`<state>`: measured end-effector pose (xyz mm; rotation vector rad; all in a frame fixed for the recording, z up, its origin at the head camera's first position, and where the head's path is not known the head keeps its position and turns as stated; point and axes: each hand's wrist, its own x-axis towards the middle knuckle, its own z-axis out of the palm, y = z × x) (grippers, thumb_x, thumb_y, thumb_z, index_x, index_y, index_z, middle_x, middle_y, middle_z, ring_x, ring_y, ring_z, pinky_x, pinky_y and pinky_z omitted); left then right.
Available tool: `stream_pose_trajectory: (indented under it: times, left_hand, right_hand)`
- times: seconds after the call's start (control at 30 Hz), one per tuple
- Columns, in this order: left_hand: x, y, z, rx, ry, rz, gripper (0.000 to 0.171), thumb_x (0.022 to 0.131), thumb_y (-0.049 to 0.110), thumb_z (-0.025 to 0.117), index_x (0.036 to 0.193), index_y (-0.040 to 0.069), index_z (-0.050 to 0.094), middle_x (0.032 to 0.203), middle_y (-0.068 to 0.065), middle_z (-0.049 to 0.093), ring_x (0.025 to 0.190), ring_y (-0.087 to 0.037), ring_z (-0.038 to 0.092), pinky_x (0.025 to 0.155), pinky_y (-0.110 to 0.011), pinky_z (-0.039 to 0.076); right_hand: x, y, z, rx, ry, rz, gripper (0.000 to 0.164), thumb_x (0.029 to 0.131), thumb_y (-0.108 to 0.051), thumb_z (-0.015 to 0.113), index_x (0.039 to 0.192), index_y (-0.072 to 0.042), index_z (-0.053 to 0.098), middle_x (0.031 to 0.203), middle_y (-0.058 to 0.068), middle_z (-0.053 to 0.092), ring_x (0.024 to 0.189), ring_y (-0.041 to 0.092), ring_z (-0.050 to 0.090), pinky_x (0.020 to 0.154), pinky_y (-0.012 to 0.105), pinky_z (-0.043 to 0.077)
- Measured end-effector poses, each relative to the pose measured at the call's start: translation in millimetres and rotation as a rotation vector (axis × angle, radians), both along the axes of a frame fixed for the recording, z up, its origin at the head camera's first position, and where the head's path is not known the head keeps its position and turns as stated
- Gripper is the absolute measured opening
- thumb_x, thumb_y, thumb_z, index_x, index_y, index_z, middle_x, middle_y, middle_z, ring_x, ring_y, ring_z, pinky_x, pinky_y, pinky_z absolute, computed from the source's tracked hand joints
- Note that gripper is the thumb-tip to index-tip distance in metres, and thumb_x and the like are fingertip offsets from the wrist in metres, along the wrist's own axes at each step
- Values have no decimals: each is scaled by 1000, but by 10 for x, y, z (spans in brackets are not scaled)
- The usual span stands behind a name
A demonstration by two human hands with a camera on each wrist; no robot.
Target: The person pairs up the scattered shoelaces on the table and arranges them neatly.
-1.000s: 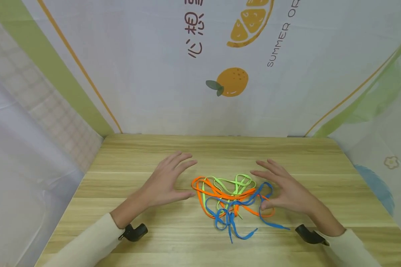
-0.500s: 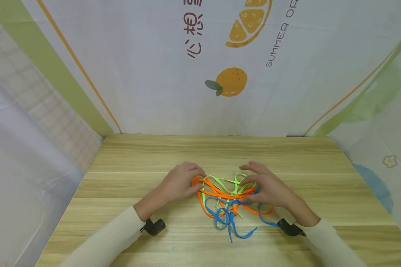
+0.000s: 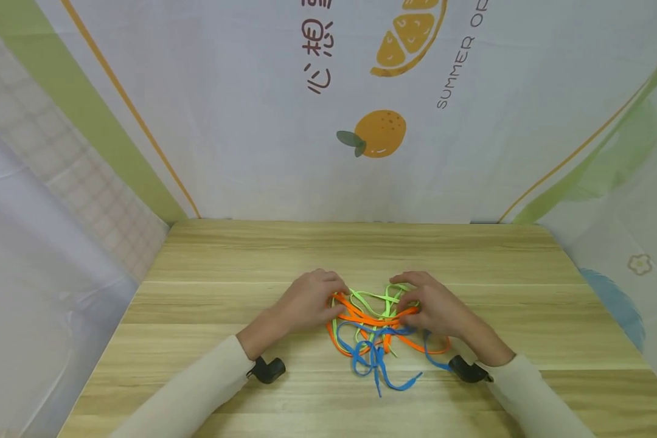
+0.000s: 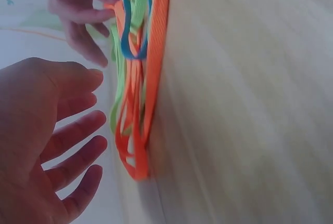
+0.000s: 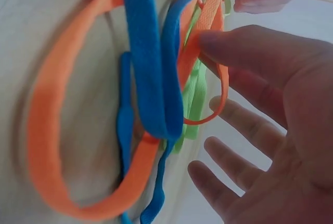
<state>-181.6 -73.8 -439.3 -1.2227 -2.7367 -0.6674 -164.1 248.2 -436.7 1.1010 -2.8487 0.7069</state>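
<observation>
Both hands have moved inward over the tangled shoelaces, mid-table. Your right hand (image 3: 438, 310) pinches the orange shoelace (image 5: 44, 130); your left hand (image 3: 309, 299), loosely spread, stands just beside the pile. Judgement: orange is secured; blue shoelace (image 5: 143, 68) and green shoelace (image 5: 196, 96) remain entangled.

Hd cam abv; wrist cams (image 3: 270, 370) nr laces (image 4: 138, 76).

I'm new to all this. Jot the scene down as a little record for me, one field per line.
Surface: wood-grain table
Items: orange lace, green lace, blue lace
Arrangement: loosely heaped, overlapping
Left hand: beside the orange lace, holding nothing
Right hand: thumb and index finger pinching the orange lace
Backdrop: fruit-printed cloth
</observation>
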Motion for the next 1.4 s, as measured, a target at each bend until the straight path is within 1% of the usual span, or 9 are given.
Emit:
stream_pose_trajectory:
  times: [0.2, 0.33, 0.53, 0.7, 0.97, 1.1, 1.2, 1.3, 1.4]
  left_hand:
    - [32, 158, 54, 18, 20, -58, 22, 97, 22, 85, 115, 9, 83, 115, -2, 78, 107, -26, 70, 93, -41, 58]
    - [55, 255, 83, 42, -20, -90, 22, 100, 23, 82, 117, 10, 83, 115, -1, 80, 106, -25, 72, 95, -40, 58]
    - [93, 353, 109, 60, -81, -106, 32, 103, 28, 81, 127, 8, 79, 119, -1, 80, 109, -23, 73, 95, -37, 58]
    - [114, 392, 92, 82, -104, -102, 26, 102, 28, 82, 122, 10, 80, 114, 1, 80, 105, -18, 75, 91, -33, 59]
    - [128, 388, 33, 183, -141, -68, 10, 105, 21, 79, 107, 12, 82, 96, 5, 80, 88, -8, 73, 79, -26, 58]
    - [123, 339, 38, 239, -160, -45, 10, 107, 19, 75, 104, 12, 81, 92, 5, 79, 80, -4, 68, 73, -24, 55]
    - [115, 279, 66, 303, -194, -41, 11, 107, 17, 74, 103, 9, 81, 90, 4, 78, 75, -4, 65, 70, -25, 54]
    - [103, 216, 99, 380, -236, -47, 13, 107, 16, 73, 103, 6, 80, 92, 1, 79, 78, -7, 65, 73, -31, 57]
    - [79, 158, 128, 438, -282, -31, 15, 107, 16, 72, 103, 4, 80, 95, 1, 79, 86, -10, 69, 83, -41, 61]
  right_hand:
    - [-29, -19, 31, -15, -6, 17, 16, 89, -6, 90, 88, -21, 84, 144, 16, 67, 137, 47, 55, 109, 66, 48]
    - [-40, -58, 69, -51, -22, 26, 16, 91, -7, 89, 89, -22, 83, 143, 13, 68, 136, 44, 57, 106, 63, 51]
    - [-56, -128, 128, -90, -39, 49, 16, 94, -8, 86, 90, -23, 83, 139, 9, 70, 133, 40, 61, 101, 60, 54]
    - [-71, -172, 147, -140, -75, 65, 12, 97, -11, 85, 93, -22, 84, 136, 7, 72, 128, 37, 64, 97, 56, 55]
    - [-101, -204, 149, -234, -159, 66, 12, 97, -7, 83, 93, -18, 83, 131, 11, 74, 125, 37, 66, 95, 56, 57]
    - [-110, -190, 142, -278, -209, 62, 8, 101, -9, 80, 95, -12, 84, 129, 14, 75, 125, 39, 66, 91, 57, 58]
    - [-120, -166, 135, -303, -251, 48, 10, 103, -10, 78, 96, -10, 84, 130, 13, 75, 128, 39, 65, 92, 56, 59]
    - [-125, -138, 139, -333, -326, 21, 11, 105, -12, 76, 99, -8, 84, 132, 11, 74, 130, 38, 63, 92, 52, 61]
    - [-125, -107, 150, -367, -407, -8, 13, 107, -15, 75, 101, -8, 84, 134, 9, 73, 130, 37, 63, 91, 43, 62]
